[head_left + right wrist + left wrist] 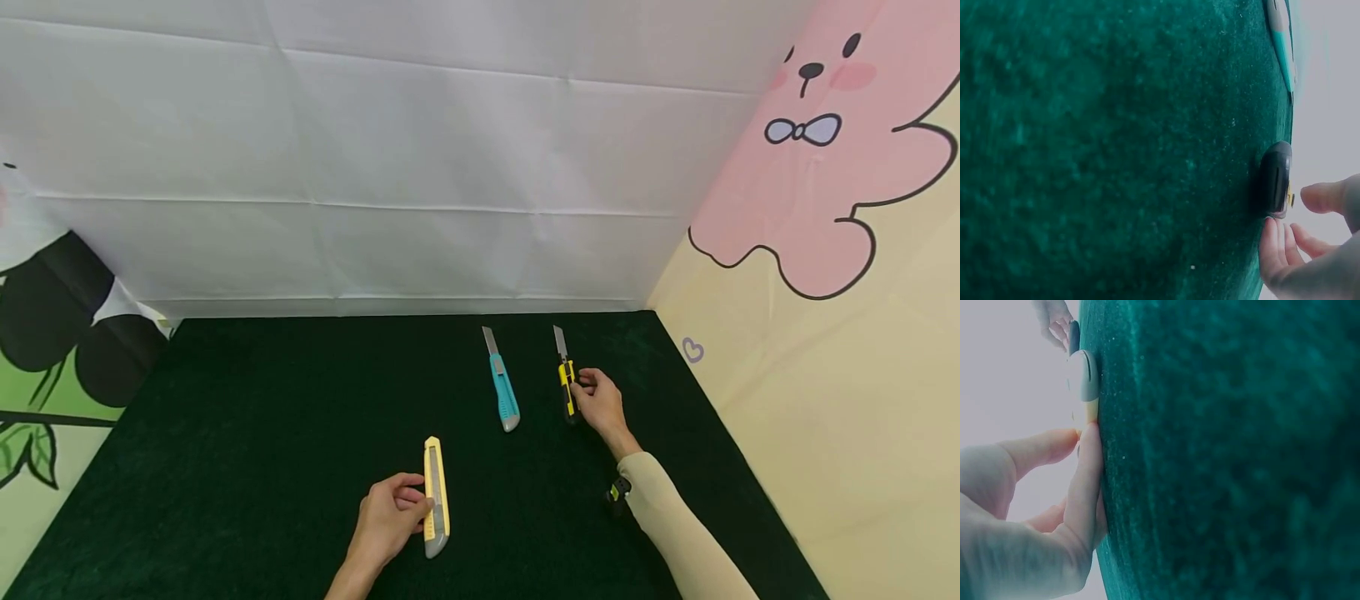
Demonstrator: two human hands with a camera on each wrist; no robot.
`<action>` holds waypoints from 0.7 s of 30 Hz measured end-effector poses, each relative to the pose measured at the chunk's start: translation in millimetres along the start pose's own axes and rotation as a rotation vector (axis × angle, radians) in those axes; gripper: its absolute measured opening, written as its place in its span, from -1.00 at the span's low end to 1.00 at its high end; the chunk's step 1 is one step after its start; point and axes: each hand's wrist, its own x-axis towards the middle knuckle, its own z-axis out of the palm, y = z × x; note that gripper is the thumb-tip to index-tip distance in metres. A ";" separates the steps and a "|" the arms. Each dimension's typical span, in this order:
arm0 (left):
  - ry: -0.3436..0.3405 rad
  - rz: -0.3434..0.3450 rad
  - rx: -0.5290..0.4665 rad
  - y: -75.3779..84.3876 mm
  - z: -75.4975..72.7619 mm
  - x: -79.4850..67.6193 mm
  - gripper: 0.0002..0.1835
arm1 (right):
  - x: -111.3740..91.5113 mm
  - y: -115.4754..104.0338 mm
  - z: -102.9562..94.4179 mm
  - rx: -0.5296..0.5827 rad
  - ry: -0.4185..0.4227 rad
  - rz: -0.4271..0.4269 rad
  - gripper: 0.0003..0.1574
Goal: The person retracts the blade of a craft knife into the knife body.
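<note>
Three utility knives lie on a dark green mat (262,433). My left hand (420,500) is by the yellow and grey knife (437,497) at the front. Its thumb and forefinger tips pinch the knife's left side, as the left wrist view shows of the hand (1082,434) and the knife (1082,381). My right hand (583,383) is beside the black and yellow knife (567,383), whose blade is out. In the right wrist view, the fingertips (1270,240) touch the end of that knife (1275,178) while the thumb stays just clear of it.
A teal knife (503,390) with its blade out lies between the other two, also seen in the right wrist view as the teal knife (1280,37). White cloth hangs behind the mat. A printed wall borders its right edge (697,392).
</note>
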 end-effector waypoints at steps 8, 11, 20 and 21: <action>-0.001 0.003 0.000 0.7 0.4 -1.6 -0.58 | 0.2 1.6 -0.2 -0.001 -0.024 0.024 -0.52; -0.001 0.006 0.003 0.8 0.5 -1.4 -0.59 | 0.2 1.8 -1.0 0.003 -0.035 0.026 -0.52; 0.002 0.002 0.003 0.8 1.5 -1.6 -0.58 | 2.0 3.5 -1.2 -0.010 -0.070 0.044 -0.51; 0.004 0.000 0.001 0.7 1.6 -1.7 -0.58 | 2.4 3.5 -1.1 -0.010 -0.074 0.048 -0.50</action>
